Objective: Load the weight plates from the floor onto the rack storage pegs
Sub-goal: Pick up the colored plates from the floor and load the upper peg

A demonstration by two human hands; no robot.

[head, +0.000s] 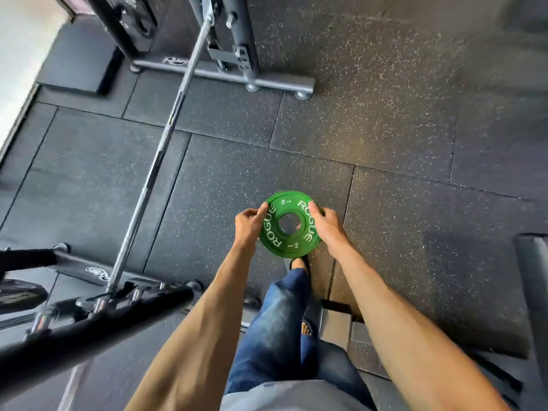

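Note:
A small green weight plate (289, 225) with white lettering and a round centre hole is held flat between both hands above the rubber floor. My left hand (249, 225) grips its left edge, thumb on the top face. My right hand (327, 226) grips the right edge the same way. A second green edge shows just under the plate's far rim, so it may be two stacked plates. The black rack post (98, 324) with several chrome storage pegs (43, 318) slants across the lower left.
A steel barbell (160, 149) runs diagonally from the lower-left rack to the far rack upright (234, 34) and its grey base foot (225, 74). A black pad (78, 63) lies at upper left. My legs in jeans are below the plate. A bench edge (533, 262) is at right.

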